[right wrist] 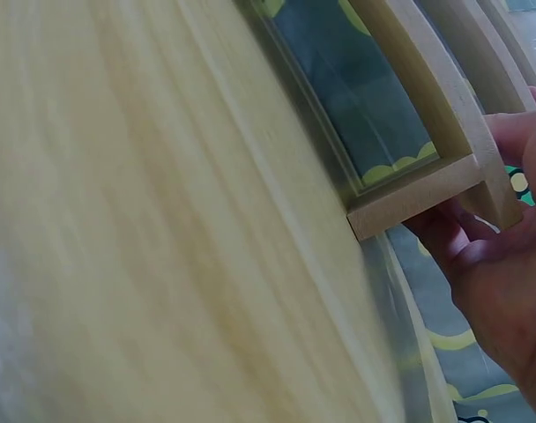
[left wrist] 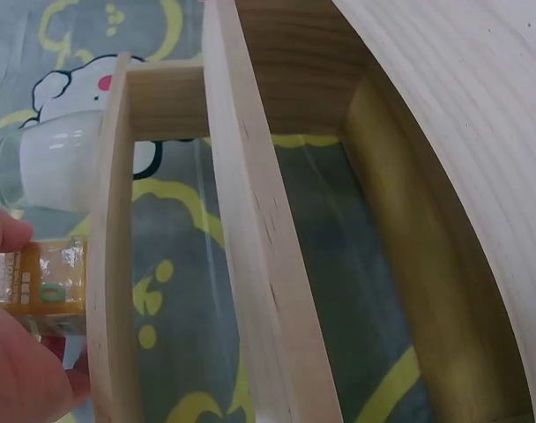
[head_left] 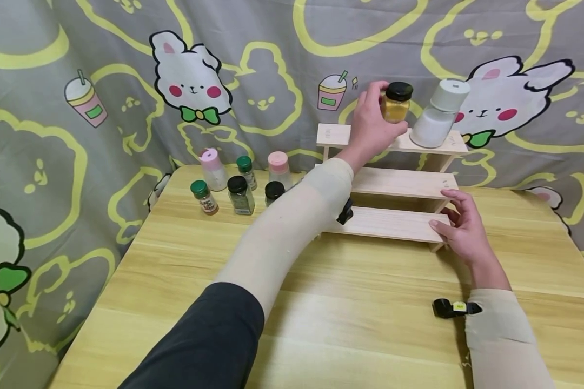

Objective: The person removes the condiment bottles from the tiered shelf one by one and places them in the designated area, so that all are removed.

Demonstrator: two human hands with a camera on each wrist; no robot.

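My left hand (head_left: 372,121) reaches to the top tier of a pale wooden three-tier rack (head_left: 394,182). Between its thumb and fingers it holds a small black-lidded jar of yellow-orange spice (head_left: 396,109). In the left wrist view the base of this spice jar (left wrist: 52,286) is right at the top board. Beside it on that board stands a larger shaker of white powder (head_left: 434,121) with a pale cap. My right hand (head_left: 464,229) grips the rack's right end, thumb on the bottom tier and fingers at the middle one. The right wrist view shows this hand (right wrist: 506,282) around the rack's end piece.
Left of the rack stand several seasoning containers: a pink-lidded shaker (head_left: 213,172), green-lidded jars (head_left: 205,199), a black-lidded jar (head_left: 240,199) and a peach-lidded shaker (head_left: 279,166). The left forearm partly hides another black-lidded jar (head_left: 274,192). A patterned curtain (head_left: 267,92) hangs behind the wooden table (head_left: 175,270).
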